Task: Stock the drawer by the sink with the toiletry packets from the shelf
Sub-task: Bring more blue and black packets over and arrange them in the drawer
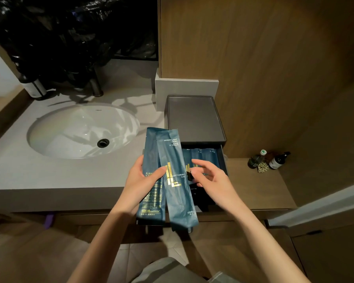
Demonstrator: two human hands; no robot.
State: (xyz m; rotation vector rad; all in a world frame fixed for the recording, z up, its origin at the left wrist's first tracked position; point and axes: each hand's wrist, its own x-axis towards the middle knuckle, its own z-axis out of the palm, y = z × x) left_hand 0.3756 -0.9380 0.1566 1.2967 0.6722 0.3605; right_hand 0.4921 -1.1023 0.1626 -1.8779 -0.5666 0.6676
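My left hand [140, 180] grips two long blue toiletry packets [172, 160] with gold print, fanned upright over the counter's front edge. Its thumb presses across the front packet. To their right my right hand [208, 176] hovers with fingers loosely spread and holds nothing. It hangs over the open drawer [223, 158] of a small dark grey box. More blue packets [204, 156] lie flat inside the drawer, partly hidden by my right hand and the held packets.
The drawer box has a flat tray top [194, 117] and stands on the grey counter right of the white round sink [82, 131]. A tap [95, 86] and a bottle [34, 86] stand behind the sink. Two small bottles [268, 160] sit on a wooden ledge at right.
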